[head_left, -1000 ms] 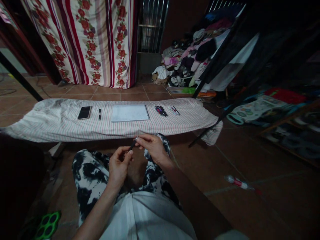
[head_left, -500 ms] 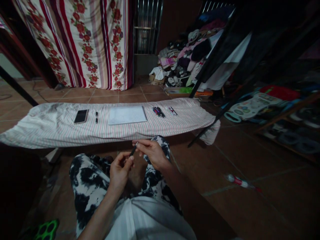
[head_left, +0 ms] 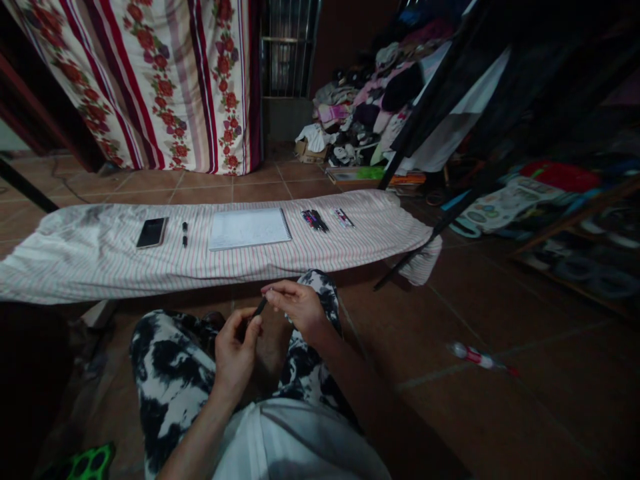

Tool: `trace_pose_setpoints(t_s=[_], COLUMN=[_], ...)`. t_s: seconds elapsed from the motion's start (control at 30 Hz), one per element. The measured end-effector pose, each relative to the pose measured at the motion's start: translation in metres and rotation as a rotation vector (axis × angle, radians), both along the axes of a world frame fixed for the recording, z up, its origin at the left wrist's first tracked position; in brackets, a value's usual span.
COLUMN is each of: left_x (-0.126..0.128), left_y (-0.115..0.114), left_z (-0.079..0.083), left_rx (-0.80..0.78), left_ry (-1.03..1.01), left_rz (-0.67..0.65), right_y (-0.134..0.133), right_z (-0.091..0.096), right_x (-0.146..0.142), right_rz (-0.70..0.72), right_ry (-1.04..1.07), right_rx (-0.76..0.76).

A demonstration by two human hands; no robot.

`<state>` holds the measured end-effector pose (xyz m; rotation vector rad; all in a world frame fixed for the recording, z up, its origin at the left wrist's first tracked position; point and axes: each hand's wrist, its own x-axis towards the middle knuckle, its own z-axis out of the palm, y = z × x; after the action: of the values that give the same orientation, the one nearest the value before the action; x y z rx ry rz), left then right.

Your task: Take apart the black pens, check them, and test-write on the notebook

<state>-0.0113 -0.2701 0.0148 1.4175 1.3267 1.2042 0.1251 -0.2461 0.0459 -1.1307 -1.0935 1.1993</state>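
I sit on the floor in black-and-white patterned trousers. Both hands meet above my knees on a thin dark pen [head_left: 259,307]. My left hand [head_left: 235,350] pinches its lower end. My right hand [head_left: 296,308] pinches its upper tip with curled fingers. Ahead lies a low board covered in a striped cloth [head_left: 75,257]. On it rest a black phone [head_left: 151,233], a small dark pen part [head_left: 185,234], a white spiral notebook [head_left: 249,228] and two small bunches of pens [head_left: 315,220].
A floral curtain [head_left: 165,80] hangs at the back left beside a metal grille. A heap of clothes [head_left: 365,113] fills the back right. A small red-and-white bottle [head_left: 473,357] lies on the tiled floor at right. A green object [head_left: 85,461] sits bottom left.
The view has drifted, so the board and curtain sit slightly further left. Both hands stay together on the pen and have shifted a little lower and left.
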Motion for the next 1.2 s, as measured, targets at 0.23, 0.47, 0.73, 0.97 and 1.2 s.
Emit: trace_pose_setpoints(t_s=[0.23,0.47,0.73,0.97,1.2], left_x=[0.001,0.004,0.010,0.005,0.001], left_y=[0.004,0.001,0.000,0.005,0.009], left_z=[0.006,0.004,0.005,-0.011,-0.007], left_rx=[0.161,0.014,-0.116,0.019,-0.174], left_ry=[0.156,-0.029,-0.172,0.076,-0.130], left_rz=[0.022,-0.059,-0.095,0.008,-0.103], right_y=[-0.003,-0.007,-0.002,0.002,-0.001], right_z=[0.006,0.005,0.001,-0.023,-0.017], right_x=[0.002,0.005,0.006,-0.003,-0.003], right_rz=[-0.033,-0.070,-0.026,-0.149,-0.007], right_ry=[0.020,-0.025,-0.020,0.084,0.083], right_rx=[-0.001,0.014,-0.018,-0.134,-0.111])
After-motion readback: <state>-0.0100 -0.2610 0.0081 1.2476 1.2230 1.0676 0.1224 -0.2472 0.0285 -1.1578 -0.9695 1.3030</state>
